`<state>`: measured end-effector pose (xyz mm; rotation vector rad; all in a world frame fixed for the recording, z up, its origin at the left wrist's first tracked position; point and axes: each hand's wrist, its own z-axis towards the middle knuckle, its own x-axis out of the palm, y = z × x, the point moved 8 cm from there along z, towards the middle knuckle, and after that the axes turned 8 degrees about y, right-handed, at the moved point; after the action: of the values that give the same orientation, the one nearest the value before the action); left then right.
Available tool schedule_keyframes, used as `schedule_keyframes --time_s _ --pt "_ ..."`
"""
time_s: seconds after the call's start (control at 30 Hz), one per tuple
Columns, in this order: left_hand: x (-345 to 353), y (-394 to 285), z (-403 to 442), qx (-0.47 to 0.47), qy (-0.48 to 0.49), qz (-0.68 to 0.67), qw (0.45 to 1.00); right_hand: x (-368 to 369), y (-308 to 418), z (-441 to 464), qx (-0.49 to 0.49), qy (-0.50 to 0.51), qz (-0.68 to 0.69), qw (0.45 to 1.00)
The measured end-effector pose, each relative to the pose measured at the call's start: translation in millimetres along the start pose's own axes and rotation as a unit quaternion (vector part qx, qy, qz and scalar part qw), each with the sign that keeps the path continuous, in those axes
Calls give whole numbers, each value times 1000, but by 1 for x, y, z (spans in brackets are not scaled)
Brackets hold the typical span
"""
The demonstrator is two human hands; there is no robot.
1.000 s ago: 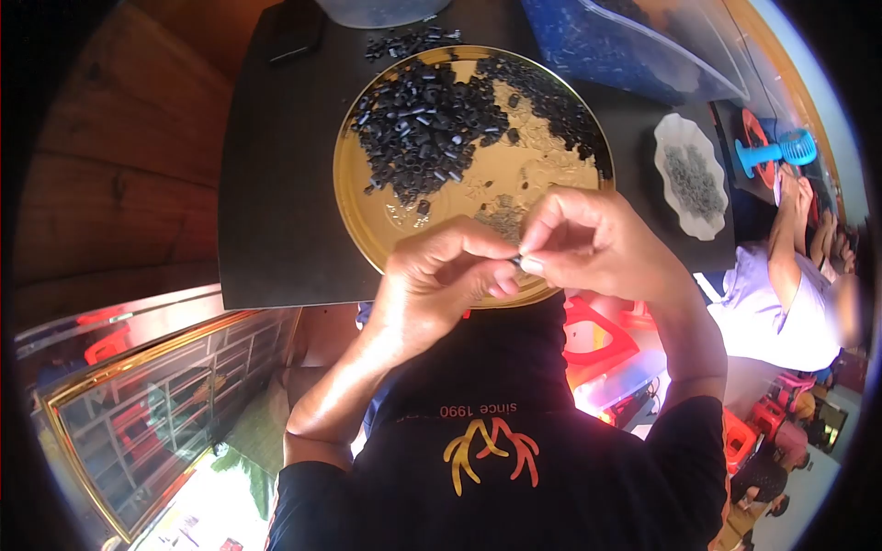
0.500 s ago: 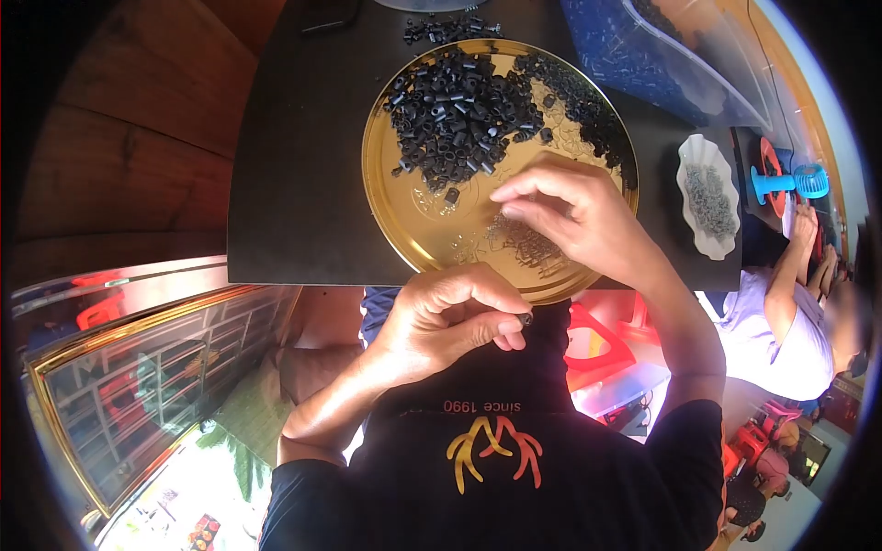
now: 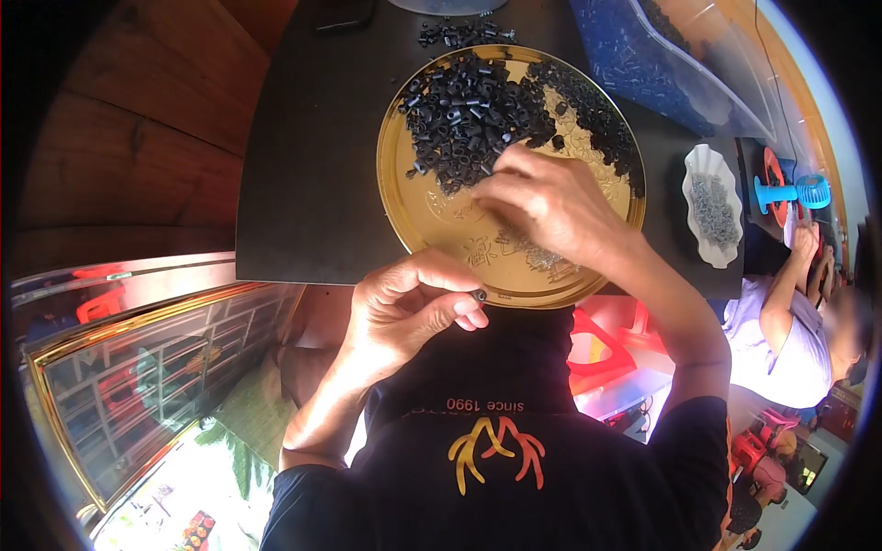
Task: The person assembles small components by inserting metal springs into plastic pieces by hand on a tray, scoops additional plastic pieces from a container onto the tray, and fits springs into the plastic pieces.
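My left hand (image 3: 404, 308) pinches a small black cylindrical part (image 3: 479, 296) between thumb and forefinger, just off the near edge of the round golden tray (image 3: 409, 216). Over the tray is my right hand (image 3: 551, 202), its fingertips at the lower edge of a heap of black tubular pieces (image 3: 464, 115); whether they grip a piece is hidden. Smaller black parts (image 3: 602, 124) lie along the tray's right side. Thin metal pieces (image 3: 542, 257) are scattered under my right wrist.
A white scalloped dish (image 3: 713, 207) of small metal pieces stands right of the tray. Behind are a clear bluish bin (image 3: 671, 73) and loose black parts (image 3: 459, 35). At right are a blue fan (image 3: 795, 193) and a seated person (image 3: 781, 340).
My hands have come apart. The left keeps the black part and has moved left and down; the right has gone up to the black heap. The view has shifted, moving the tray rightward.
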<state>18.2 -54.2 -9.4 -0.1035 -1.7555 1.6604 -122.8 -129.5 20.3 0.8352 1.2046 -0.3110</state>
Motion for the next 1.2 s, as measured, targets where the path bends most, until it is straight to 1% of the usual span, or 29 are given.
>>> schedule_keyframes --time_s 0.03,0.13,0.23,0.37,0.47,0.57,0.73,0.87,0.97,1.0,1.1,1.13,1.2 --pt "-3 -2 -1 -1 -7 3 1000 -1 -8 -2 18 9 16 1000" --pt "-10 -4 -3 -3 -30 10 999 -14 -19 -7 28 -45 -45 998" --pt "-16 -3 -4 -3 -54 17 998 -16 -15 -3 47 -35 -25 998" --pt "-19 -3 -3 -13 -80 19 996 -6 10 12 -6 -57 3 998" --pt "-20 -6 -3 -18 -91 27 995 6 16 21 -18 -28 -12 999" --pt "-23 -8 -6 -20 -108 33 993 9 23 22 -39 -39 -34 998" --pt "-32 -11 -9 -1 -129 24 991 15 33 22 -73 0 -62 995" --pt "-34 -15 -7 7 -147 29 989 19 40 23 -81 32 -60 994" --pt "-35 -16 -5 4 -161 22 987 19 38 22 -78 13 -44 996" --pt "-35 -16 -6 -24 -184 17 982 15 36 21 -56 16 -31 998" --pt "-33 -14 -1 -16 -221 2 975 6 23 13 -1 -15 147 989" --pt "-30 -14 3 -20 -203 7 979 2 16 10 15 -46 228 972" --pt "-28 -14 9 -28 -176 19 984 0 5 5 44 -62 384 920"
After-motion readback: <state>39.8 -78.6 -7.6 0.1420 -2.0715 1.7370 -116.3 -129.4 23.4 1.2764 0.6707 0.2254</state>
